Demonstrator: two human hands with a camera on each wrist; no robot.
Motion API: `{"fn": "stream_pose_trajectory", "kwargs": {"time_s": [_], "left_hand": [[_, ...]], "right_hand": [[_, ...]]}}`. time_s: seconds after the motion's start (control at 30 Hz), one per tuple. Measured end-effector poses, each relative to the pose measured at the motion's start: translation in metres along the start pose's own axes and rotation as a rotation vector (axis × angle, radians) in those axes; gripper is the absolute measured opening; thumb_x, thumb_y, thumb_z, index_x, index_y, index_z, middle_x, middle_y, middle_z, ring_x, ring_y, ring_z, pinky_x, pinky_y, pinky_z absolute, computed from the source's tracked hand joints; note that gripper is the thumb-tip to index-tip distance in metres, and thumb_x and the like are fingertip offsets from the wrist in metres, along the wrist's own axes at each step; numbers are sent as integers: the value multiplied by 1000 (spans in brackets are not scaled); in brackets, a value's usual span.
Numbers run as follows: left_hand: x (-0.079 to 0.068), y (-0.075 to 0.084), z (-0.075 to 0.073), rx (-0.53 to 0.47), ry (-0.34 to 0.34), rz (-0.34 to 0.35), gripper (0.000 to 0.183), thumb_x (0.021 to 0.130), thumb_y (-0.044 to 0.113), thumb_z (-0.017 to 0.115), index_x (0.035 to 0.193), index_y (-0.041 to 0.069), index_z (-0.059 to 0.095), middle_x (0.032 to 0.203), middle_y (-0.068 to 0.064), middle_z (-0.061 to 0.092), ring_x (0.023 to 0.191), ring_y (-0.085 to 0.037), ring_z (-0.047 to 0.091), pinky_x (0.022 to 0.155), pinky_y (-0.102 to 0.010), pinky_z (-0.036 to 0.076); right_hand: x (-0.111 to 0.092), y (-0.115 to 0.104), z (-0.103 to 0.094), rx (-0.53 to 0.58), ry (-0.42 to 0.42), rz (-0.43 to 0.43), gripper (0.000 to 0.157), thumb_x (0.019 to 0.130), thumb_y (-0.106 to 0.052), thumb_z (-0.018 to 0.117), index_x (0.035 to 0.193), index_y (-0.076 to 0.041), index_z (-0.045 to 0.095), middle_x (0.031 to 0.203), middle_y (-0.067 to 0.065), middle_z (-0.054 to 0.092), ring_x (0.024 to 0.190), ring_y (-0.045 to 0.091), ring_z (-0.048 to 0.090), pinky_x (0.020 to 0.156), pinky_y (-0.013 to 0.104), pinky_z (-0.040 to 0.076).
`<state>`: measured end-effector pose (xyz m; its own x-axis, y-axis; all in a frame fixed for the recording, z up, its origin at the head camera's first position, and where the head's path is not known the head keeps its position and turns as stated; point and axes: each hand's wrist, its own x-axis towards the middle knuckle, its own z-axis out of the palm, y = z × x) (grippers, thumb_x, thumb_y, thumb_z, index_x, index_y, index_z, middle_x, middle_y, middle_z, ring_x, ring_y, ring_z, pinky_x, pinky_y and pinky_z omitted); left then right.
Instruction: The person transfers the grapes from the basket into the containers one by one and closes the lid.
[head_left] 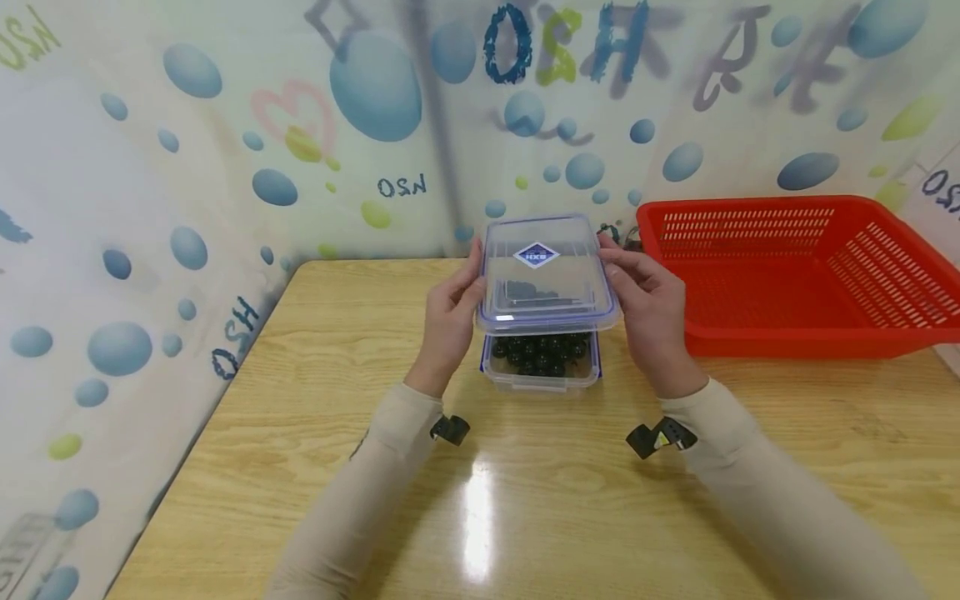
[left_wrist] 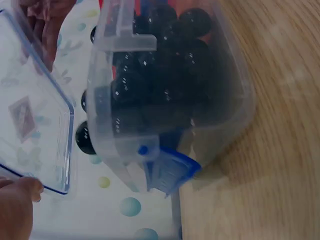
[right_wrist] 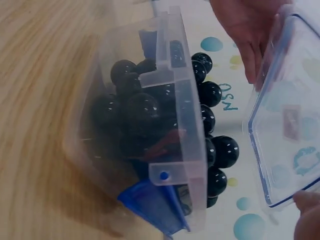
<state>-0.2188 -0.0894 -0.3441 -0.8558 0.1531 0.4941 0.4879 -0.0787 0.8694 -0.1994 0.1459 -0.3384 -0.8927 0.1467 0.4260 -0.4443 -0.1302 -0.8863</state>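
Observation:
A clear plastic lid [head_left: 543, 292] with a blue sealing rim and a blue-and-white diamond label is held above a clear food container. My left hand [head_left: 448, 321] pinches its left edge, and my right hand [head_left: 651, 312] pinches the right edge. The container [head_left: 543, 383] stands on the table, partly hidden below the lid. Dark, glossy round balls [head_left: 542, 354] fill it, and several rise above its rim in the right wrist view. A blue side latch [left_wrist: 170, 170] hangs folded out, and another blue latch [right_wrist: 155, 205] does too. In both wrist views the lid is apart from the container.
A red slotted plastic basket [head_left: 795, 342] stands on the right of the wooden table [head_left: 337, 358], close to my right hand. Behind the table hangs a patterned cloth [head_left: 375, 208] with blue dots and letters. Something small and dark is partly hidden behind my right fingers.

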Motion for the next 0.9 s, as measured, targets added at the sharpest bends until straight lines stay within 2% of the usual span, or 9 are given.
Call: {"fn": "stream_pose_trajectory", "kwargs": {"time_s": [0.1,0.23,0.43,0.67,0.9], "left_hand": [[0,-7,-2,-1,-47,-68,48,97,-10,46,144,-10,34,152,-18,32,139,-23,35,110,-30,33],[0,-16,-5,41,-125,-158,52,95,-13,46,144,-13,31,151,-21,31,139,-25,33,109,-28,33],[-5,-28,-9,120,-178,-245,55,94,-13,49,145,-12,31,151,-20,31,139,-25,34,109,-26,33],[-8,-34,-10,173,-220,-289,58,93,-12,51,146,-12,29,154,-20,27,140,-26,30,110,-28,32],[-10,-32,-10,166,-235,-295,59,92,-13,50,146,-13,27,154,-22,25,140,-28,30,110,-27,32]], "right_hand": [[-4,2,-3,-119,-20,120,36,100,-3,55,135,4,56,142,11,52,131,22,48,99,30,45],[-11,6,-6,-247,-41,242,41,100,0,53,141,0,51,145,11,49,132,23,47,101,31,42],[-20,17,-6,-291,-81,349,45,99,3,54,143,2,47,151,12,41,136,23,41,106,30,37],[-25,27,-8,-278,-89,358,46,97,7,56,141,5,48,152,15,38,138,23,38,104,26,37],[-26,31,-10,-289,-116,334,48,96,8,57,142,7,45,151,16,38,136,25,40,105,30,37]]}}
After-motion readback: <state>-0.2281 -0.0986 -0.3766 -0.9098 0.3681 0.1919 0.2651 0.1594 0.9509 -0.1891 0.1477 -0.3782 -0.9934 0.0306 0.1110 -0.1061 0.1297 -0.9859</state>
